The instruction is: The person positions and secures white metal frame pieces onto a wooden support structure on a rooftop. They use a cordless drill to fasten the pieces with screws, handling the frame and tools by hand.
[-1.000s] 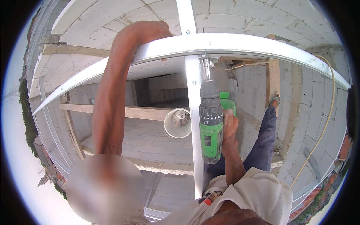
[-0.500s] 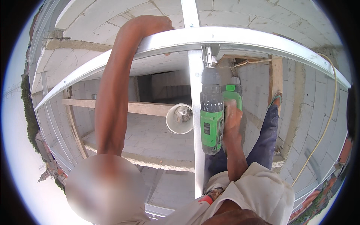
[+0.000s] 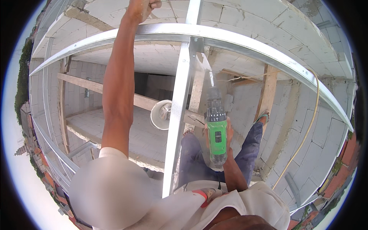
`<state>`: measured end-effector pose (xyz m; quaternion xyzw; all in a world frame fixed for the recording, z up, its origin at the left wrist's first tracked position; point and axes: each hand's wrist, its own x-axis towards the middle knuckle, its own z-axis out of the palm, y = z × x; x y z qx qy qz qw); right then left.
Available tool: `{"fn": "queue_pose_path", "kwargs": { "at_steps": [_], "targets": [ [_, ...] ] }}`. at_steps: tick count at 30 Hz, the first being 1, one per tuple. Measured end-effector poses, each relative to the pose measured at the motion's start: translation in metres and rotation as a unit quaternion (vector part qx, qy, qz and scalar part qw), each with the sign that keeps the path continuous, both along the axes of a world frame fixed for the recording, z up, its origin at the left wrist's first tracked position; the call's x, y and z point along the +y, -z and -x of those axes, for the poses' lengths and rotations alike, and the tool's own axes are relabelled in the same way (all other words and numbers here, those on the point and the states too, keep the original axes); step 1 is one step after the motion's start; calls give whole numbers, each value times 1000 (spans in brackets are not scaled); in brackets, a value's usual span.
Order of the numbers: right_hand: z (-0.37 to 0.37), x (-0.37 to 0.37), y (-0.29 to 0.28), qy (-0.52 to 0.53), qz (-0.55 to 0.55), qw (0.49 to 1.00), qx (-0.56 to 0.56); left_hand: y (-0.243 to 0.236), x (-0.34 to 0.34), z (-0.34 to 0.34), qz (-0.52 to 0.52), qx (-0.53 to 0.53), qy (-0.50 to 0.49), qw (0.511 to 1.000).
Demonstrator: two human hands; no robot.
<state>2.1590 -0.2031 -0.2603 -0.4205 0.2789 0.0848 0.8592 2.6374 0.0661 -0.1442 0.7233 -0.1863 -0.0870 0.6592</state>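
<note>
My left arm reaches over the long curved-looking metal beam (image 3: 249, 34); my left hand (image 3: 143, 8), at the top edge, has curled fingers, and what they may hold is unclear. My right hand (image 3: 229, 136) grips a green and black cordless drill (image 3: 217, 138) from underneath. Its silver bit points up toward a small metal bracket (image 3: 196, 44) where an upright-running metal beam (image 3: 176, 126) meets the cross beam. The bit sits a little below and right of that bracket, apparently apart from it.
A white bucket (image 3: 157, 122) with grey contents is left of the middle beam. Wooden planks (image 3: 82, 82) lie below the frame, my feet on some. A pale cable (image 3: 317, 96) hangs at right. Block walls and concrete edges surround the drop; rooftops show at both sides.
My left hand has moved up and further forward off the beam. The drill has shifted away from the bracket under the beam. The view has shifted, with the middle beam now further left.
</note>
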Motion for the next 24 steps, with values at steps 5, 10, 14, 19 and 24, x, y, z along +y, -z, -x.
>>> {"fn": "queue_pose_path", "kwargs": {
  "at_steps": [5,10,14,19,24],
  "targets": [
    [23,-54,-3,-50,33,994,96,-39,-45,195,392,177,-45,902],
    [28,-93,-11,-106,12,989,98,9,-90,381,496,446,-171,725],
    [24,-94,-58,-129,114,985,23,19,-124,454,455,506,-209,703],
    [31,-101,-94,-166,275,940,-115,1,-142,459,344,491,-227,767],
    [47,-119,-114,-223,101,969,27,3,-143,448,273,433,-211,833]
  ]
}}
